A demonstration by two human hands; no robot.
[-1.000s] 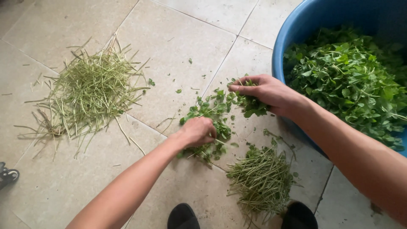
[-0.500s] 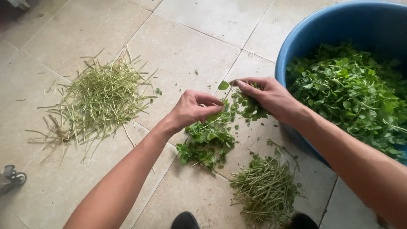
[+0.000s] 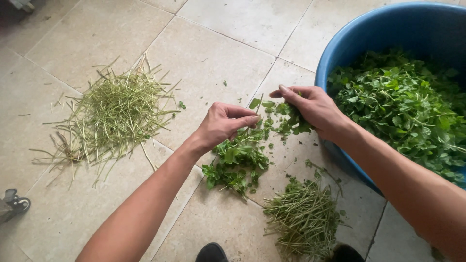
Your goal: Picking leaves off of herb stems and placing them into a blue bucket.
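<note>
- Over the tiled floor (image 3: pixel 218 53), beside the blue tub (image 3: pixel 349 43), your left hand (image 3: pixel 221 125) and right hand (image 3: pixel 313 107) pinch a leafy sprig (image 3: pixel 272 119).
- It looks light, limp and easily torn; hold the stem.

The round blue plastic tub (image 3: pixel 349 53) runs off the top and right picture edges, a small dark wheeled object (image 3: pixel 12 204) is cut by the left edge, and the leafy green sprigs (image 3: pixel 291 119) hide the right hand's (image 3: pixel 313 109) fingertips.
</note>
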